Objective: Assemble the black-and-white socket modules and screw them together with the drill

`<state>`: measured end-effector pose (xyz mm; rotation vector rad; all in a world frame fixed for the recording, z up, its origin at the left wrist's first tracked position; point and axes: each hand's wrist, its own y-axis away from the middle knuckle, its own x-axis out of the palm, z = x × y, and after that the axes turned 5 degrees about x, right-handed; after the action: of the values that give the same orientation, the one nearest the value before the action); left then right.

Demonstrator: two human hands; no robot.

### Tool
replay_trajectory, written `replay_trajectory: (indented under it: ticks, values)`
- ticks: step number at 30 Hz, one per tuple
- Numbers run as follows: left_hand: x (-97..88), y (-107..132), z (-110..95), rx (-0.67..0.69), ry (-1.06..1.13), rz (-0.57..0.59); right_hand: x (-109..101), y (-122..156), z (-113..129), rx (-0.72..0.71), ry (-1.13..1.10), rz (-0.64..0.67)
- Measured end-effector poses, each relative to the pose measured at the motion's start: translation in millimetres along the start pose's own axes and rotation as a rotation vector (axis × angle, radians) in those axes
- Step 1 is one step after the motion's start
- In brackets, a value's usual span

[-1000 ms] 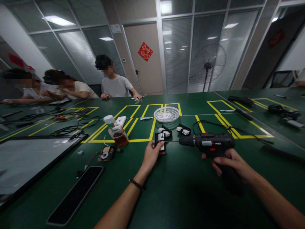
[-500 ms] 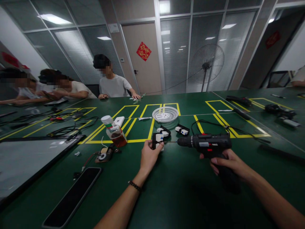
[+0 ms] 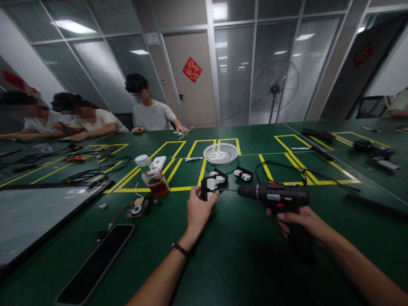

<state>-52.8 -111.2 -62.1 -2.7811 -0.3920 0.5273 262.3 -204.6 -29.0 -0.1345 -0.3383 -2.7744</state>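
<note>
Between its thumb and fingers my left hand (image 3: 200,208) grips a small black-and-white block-shaped part (image 3: 210,187), whose exact kind I cannot make out. My right hand (image 3: 306,223) is wrapped around the handle of a black cordless drill (image 3: 277,197). The drill lies level and points left, and its thin bit (image 3: 228,190) reaches to the held part's right side; whether the tip touches it I cannot tell. Just behind the held part is a similar black-and-white part (image 3: 219,175), and another such part (image 3: 243,174) lies to the right of that.
A white basket (image 3: 221,154) stands farther back. To the left are a bottle with brown liquid (image 3: 156,180), a wired component (image 3: 139,208), a phone (image 3: 97,263) and a framed panel (image 3: 41,225). Black cable (image 3: 318,175) runs behind the drill. Several people sit across the green table.
The held part and the drill's rear have tilted very slightly. Both hands keep their grips, and the bit stays at the part's right side.
</note>
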Motion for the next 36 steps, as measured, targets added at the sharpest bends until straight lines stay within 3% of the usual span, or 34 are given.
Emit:
replay_trajectory:
  ticks: [8,15,24,36]
  values:
    - [3.4,4,-5,-0.006,0.085,-0.046,5,-2,0,0.076,-0.175,-0.005]
    - [4.7,3,-2,-0.033,0.124,-0.045,7,-1,-1,0.073,-0.065,-0.004]
    - [2.6,1,-3,-0.018,0.083,-0.027,23,6,18,0.064,-0.076,0.000]
    - [2.4,0,2,-0.031,0.130,-0.023,23,5,14,0.069,-0.091,-0.032]
